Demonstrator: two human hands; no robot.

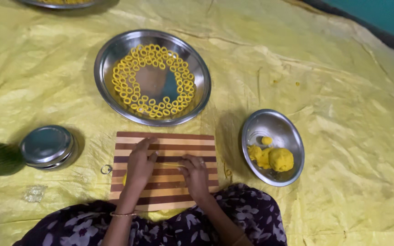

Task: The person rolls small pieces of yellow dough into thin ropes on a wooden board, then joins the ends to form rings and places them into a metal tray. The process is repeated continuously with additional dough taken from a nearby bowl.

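A striped wooden cutting board (167, 141) lies in front of me on a yellow sheet. My left hand (140, 166) rests flat on it, fingers stretched forward. My right hand (194, 175) lies beside it, fingers bent over a thin yellow dough strand (172, 164) that runs between the two hands. A bit of yellow dough shows at the board's left edge, under my left wrist. A large steel plate (110, 54) beyond the board holds many small yellow dough rings arranged in a circle.
A smaller steel bowl (274, 125) at the right holds lumps of yellow dough. A lidded steel container (47, 146) stands at the left, with a small metal ring (106, 169) near the board. Another plate's rim (60, 4) shows at the top left.
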